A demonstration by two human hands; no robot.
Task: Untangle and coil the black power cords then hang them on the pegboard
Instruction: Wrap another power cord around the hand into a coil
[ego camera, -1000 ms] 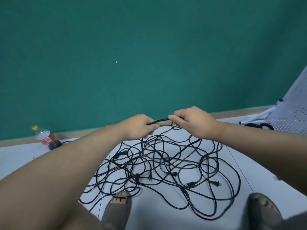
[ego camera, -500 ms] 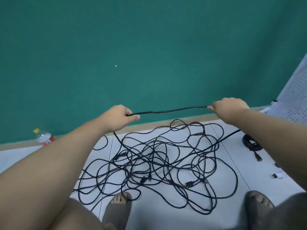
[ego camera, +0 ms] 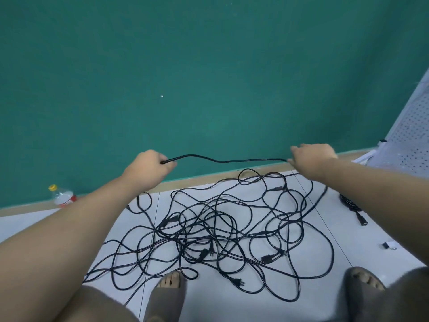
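Stretching thin black power cord (ego camera: 227, 161) between left hand (ego camera: 148, 168) and right hand (ego camera: 313, 159), both gripping it, above black cord tangle (ego camera: 220, 228) on near floor (ego camera: 362, 259). Untangling step; next needs freeing length, then coiling.

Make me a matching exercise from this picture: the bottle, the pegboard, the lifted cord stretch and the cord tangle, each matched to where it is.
1 bottle
2 pegboard
3 lifted cord stretch
4 cord tangle

A spread on the floor
B far right edge of view
C far left, by the wall
D in the air, gripped by left hand and right hand

Pairs: 1-C, 2-B, 3-D, 4-A
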